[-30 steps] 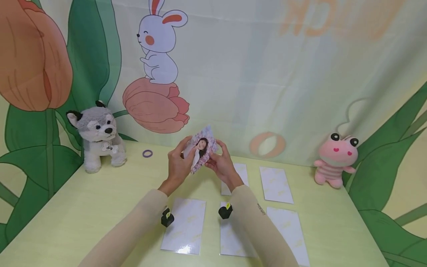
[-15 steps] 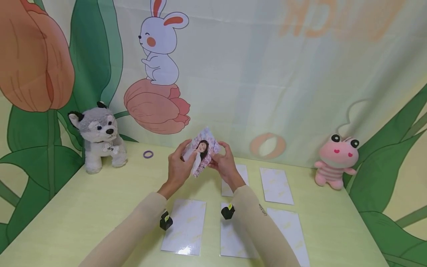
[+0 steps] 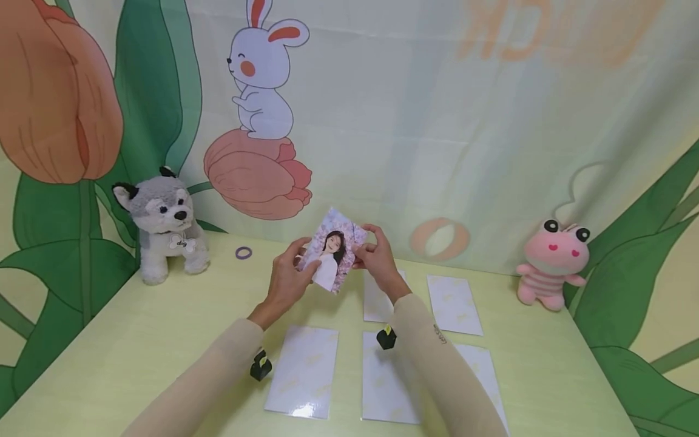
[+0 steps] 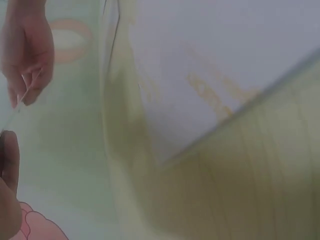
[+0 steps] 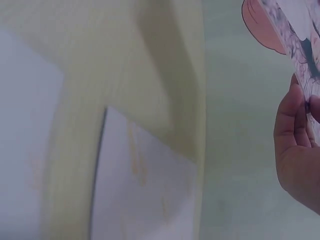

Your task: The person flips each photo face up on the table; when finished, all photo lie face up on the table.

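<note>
A photo print [image 3: 333, 249] is held up above the far part of the table, tilted with one corner pointing up. It shows a long-haired person in white against pink blossoms. My left hand [image 3: 287, 274] grips its lower left side, thumb on the picture face. At the right edge my right hand [image 3: 379, 257] pinches it between thumb and fingers, near a thin dark line by the corner. In the right wrist view, the right hand [image 5: 295, 135] holds the print's edge [image 5: 295, 55]. The left wrist view shows the print almost edge-on between both hands.
Several white rectangular boards lie on the table, among them a front left board [image 3: 302, 371] and a back right board [image 3: 454, 304]. A purple ring [image 3: 243, 252], a plush husky [image 3: 164, 224] and a pink plush frog [image 3: 551, 264] stand along the back, before a printed curtain.
The print has turned to face the head camera more squarely. My right hand has shifted right to its edge, and the forearms have spread apart slightly.
</note>
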The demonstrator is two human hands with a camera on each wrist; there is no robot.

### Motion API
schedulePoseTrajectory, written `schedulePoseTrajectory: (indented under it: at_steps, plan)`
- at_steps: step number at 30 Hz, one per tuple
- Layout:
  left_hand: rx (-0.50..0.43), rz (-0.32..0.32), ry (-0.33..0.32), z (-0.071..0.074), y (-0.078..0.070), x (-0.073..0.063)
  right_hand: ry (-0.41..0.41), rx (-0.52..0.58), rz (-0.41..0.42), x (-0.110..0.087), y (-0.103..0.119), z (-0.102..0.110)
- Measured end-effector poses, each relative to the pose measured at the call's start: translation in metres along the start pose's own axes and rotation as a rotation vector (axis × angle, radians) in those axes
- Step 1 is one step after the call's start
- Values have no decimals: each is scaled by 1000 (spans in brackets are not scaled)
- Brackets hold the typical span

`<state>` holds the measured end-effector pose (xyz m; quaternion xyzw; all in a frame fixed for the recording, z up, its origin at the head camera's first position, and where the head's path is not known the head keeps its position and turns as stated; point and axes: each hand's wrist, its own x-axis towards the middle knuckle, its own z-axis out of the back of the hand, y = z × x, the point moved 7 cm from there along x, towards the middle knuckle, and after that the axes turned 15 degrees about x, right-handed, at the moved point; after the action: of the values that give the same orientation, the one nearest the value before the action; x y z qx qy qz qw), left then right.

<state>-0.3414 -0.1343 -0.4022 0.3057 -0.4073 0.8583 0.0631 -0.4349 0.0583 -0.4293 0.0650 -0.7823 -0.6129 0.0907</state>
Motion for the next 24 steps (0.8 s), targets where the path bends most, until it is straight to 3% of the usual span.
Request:
schedulePoseTrajectory:
  at_steps: [5, 12, 18, 24]
  plan:
    - [-22, -20, 144, -6, 2, -1, -5, -69, 30, 1, 10, 6]
    - [59, 12, 312, -14, 9, -4, -2, -133, 40, 6, 10, 9]
    - [149, 83, 394, -14, 19, -9, -6, -193, 37, 10, 7, 5]
    - [247, 110, 423, -12, 29, -12, 27, -297, -11, 13, 0, -4]
